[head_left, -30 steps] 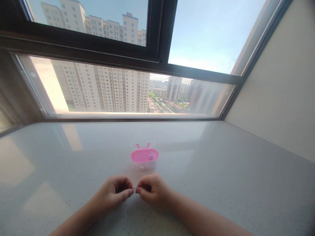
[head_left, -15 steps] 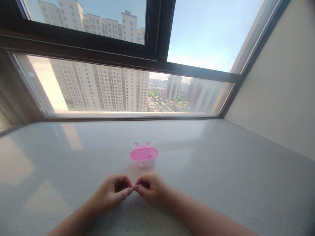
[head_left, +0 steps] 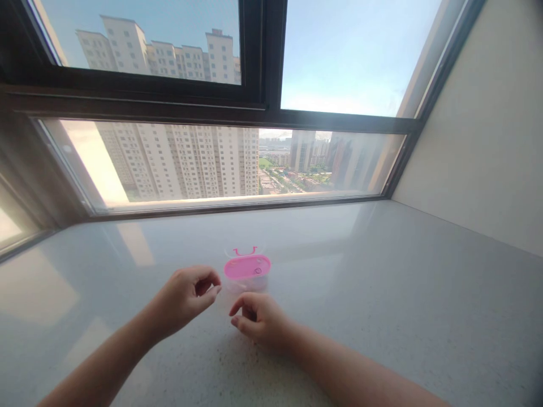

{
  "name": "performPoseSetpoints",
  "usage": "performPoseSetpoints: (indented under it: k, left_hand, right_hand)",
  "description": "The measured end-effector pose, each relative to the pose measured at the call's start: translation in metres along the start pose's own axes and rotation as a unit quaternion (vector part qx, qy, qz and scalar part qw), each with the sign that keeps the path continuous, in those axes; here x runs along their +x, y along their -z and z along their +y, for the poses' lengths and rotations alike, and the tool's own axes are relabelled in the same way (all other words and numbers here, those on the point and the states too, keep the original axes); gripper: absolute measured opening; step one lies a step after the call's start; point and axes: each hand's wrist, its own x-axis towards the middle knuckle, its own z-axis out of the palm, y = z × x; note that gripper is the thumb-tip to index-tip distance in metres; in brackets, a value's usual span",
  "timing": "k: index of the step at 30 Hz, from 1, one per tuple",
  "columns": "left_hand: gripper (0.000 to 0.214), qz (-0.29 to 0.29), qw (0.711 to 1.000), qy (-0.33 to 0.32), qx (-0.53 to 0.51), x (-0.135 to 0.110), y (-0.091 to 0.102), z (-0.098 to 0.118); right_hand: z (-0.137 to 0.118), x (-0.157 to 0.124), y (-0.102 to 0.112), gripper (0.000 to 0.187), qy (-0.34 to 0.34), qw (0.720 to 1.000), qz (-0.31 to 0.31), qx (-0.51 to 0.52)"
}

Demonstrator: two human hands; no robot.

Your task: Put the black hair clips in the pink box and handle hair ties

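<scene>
A small box (head_left: 246, 284) with clear sides and a pink oval top stands on the pale stone surface. Behind its rim rises a faint clear part with a pink handle (head_left: 245, 252). On the pink oval shows a small dark ring-shaped mark or item (head_left: 257, 271); which, I cannot tell. My left hand (head_left: 190, 294) hovers just left of the box, thumb and forefinger pinched together; anything between them is too small to name. Just in front of the box is my right hand (head_left: 263, 319), fingers curled, a gap between thumb and forefinger, nothing visible in it.
The speckled stone sill (head_left: 382, 294) spreads around the box and both hands. A dark window frame (head_left: 271, 118) borders it at the back, with tall buildings outside. A plain wall (head_left: 487, 141) rises on the right.
My hands, which met at the fingertips, are now apart. The left one has moved forward and left, towards the box; the right thumb and forefinger have parted. The camera view has tilted slightly.
</scene>
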Motion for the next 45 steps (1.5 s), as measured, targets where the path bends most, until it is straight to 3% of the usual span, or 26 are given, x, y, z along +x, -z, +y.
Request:
performPoseSetpoints:
  k: [2, 5, 10, 15, 24, 31, 35, 37, 38, 39, 42, 45]
  left_hand:
    - [0.012, -0.017, 0.997, -0.045, 0.062, 0.017, 0.007, 0.008]
    - [0.015, -0.106, 0.986, -0.082, 0.099, 0.045, 0.009, 0.016]
    - [0.015, -0.178, 0.97, -0.089, 0.141, 0.078, 0.0, 0.012]
    - [0.014, -0.208, 0.965, -0.069, 0.143, 0.091, -0.008, 0.011]
    - [0.014, -0.244, 0.958, -0.072, 0.133, 0.095, -0.004, 0.019]
    - [0.007, -0.186, 0.973, -0.076, 0.114, 0.09, 0.009, 0.014]
    - [0.013, -0.089, 0.991, -0.047, 0.092, 0.084, 0.014, -0.002]
    - [0.028, -0.002, 0.998, -0.013, 0.06, 0.08, 0.004, -0.016]
    - [0.037, 0.089, 0.993, 0.045, -0.062, 0.077, -0.004, -0.023]
    - [0.045, 0.161, 0.96, 0.108, -0.204, 0.074, -0.014, -0.03]
    - [0.051, 0.178, 0.92, 0.156, -0.312, 0.068, -0.045, -0.045]
    - [0.043, 0.164, 0.881, 0.168, -0.412, 0.066, -0.066, -0.047]
  right_hand:
    - [0.001, 0.0, 0.0, 0.014, 0.0, 1.0, -0.005, 0.003]
    - [0.004, 0.0, -0.001, 0.015, -0.002, 1.0, -0.008, 0.002]
    - [0.006, 0.001, 0.0, 0.017, 0.006, 1.0, -0.015, 0.01]
    - [0.004, 0.001, 0.002, 0.024, 0.002, 1.0, -0.022, 0.016]
    - [0.004, 0.0, 0.0, 0.024, 0.002, 1.0, -0.023, 0.019]
    - [0.004, 0.0, 0.001, 0.024, 0.011, 1.0, -0.024, 0.015]
    - [0.001, -0.001, 0.0, 0.019, 0.05, 0.999, 0.008, 0.005]
    - [-0.003, -0.002, 0.004, 0.015, 0.092, 0.992, 0.089, -0.008]
    - [-0.005, -0.002, 0.008, 0.014, 0.112, 0.982, 0.152, -0.016]
    - [-0.006, -0.001, 0.012, 0.015, 0.125, 0.967, 0.222, -0.026]
    - [-0.001, 0.006, 0.026, 0.031, 0.12, 0.908, 0.397, -0.056]
    - [0.011, 0.014, 0.035, 0.063, 0.059, 0.906, 0.411, -0.077]
